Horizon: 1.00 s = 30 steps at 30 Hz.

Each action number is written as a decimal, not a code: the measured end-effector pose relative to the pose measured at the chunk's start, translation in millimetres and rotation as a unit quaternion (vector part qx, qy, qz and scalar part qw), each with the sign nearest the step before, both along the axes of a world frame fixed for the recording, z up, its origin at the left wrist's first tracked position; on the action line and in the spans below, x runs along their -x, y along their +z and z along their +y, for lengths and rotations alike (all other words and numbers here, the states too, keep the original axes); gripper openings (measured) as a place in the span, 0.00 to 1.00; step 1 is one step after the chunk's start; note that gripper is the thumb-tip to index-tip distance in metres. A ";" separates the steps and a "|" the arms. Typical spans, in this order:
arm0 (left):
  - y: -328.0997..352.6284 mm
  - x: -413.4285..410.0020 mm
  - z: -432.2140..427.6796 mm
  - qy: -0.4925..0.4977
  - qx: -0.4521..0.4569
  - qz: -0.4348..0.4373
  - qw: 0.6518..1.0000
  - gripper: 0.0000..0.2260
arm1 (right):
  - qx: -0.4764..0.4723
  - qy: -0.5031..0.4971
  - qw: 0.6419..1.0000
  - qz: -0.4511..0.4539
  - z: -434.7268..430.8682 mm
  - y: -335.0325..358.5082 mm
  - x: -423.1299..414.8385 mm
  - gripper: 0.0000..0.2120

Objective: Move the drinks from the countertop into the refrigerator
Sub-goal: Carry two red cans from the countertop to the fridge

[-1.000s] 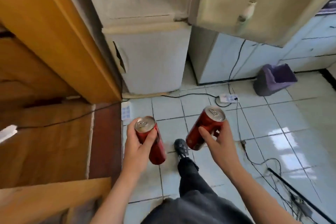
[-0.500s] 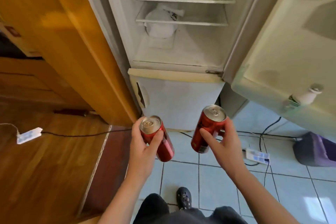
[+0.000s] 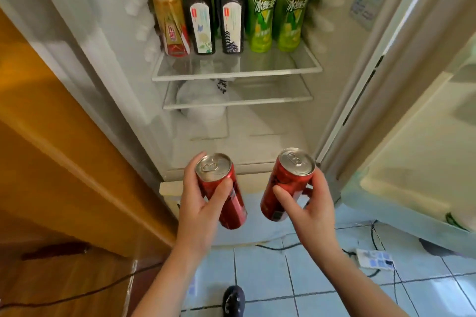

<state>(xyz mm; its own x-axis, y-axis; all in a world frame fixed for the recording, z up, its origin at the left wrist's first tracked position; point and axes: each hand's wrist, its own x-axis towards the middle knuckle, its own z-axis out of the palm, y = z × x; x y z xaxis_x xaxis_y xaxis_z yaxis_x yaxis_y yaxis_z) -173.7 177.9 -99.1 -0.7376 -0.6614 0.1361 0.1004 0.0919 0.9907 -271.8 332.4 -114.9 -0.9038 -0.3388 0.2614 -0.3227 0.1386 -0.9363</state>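
Observation:
My left hand [image 3: 199, 210] grips a red drink can [image 3: 226, 193], tilted, silver top toward me. A second red can [image 3: 284, 185] is held by my right hand [image 3: 313, 210], leaning the other way. Both cans hang in front of the open refrigerator [image 3: 257, 141], just below its lower compartment floor. On the upper glass shelf [image 3: 237, 73] stand several bottles: an amber one [image 3: 171, 20], two dark ones [image 3: 202, 15], and two green ones [image 3: 260, 10].
The refrigerator door [image 3: 417, 149] stands open to the right. An orange wooden panel [image 3: 64, 141] borders the left side. A white bag [image 3: 203, 103] lies under the lower shelf. Cables and a power strip [image 3: 374, 261] lie on the tiled floor; my shoe [image 3: 233, 300] is below.
The view has tilted up from the floor to the refrigerator interior, bringing the bottle shelf into sight. Both hands keep hold of their cans and have risen toward the opening.

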 end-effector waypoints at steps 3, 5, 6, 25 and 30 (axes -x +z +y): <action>8.2 37.7 -33.9 -0.009 0.024 0.012 1.000 0.25 | 0.019 -0.031 0.999 0.008 -27.5 10.7 27.6 0.23; 15.9 60.2 -48.7 -0.017 0.033 0.029 0.999 0.23 | 0.023 -0.039 0.999 0.018 -40.2 18.6 45.3 0.22; 20.1 70.7 -55.6 -0.022 0.041 0.044 0.998 0.23 | 0.024 -0.042 0.999 0.025 -46.5 23.0 54.6 0.22; 112.9 262.6 -169.9 0.023 0.197 0.128 0.972 0.24 | 0.066 0.083 0.983 0.151 -198.2 116.8 243.7 0.22; 105.1 289.4 -174.8 0.037 0.186 0.110 0.976 0.24 | 0.042 0.098 0.981 0.164 -210.5 112.1 272.0 0.23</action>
<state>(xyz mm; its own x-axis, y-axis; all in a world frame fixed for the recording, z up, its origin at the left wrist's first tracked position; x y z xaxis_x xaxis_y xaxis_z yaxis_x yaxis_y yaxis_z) -463.1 3.1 6.0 -0.6156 -0.5860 0.5270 0.2861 0.4569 0.8422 -543.8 121.9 -2.8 -0.6867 -0.4622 0.5611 -0.6209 -0.0286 -0.7834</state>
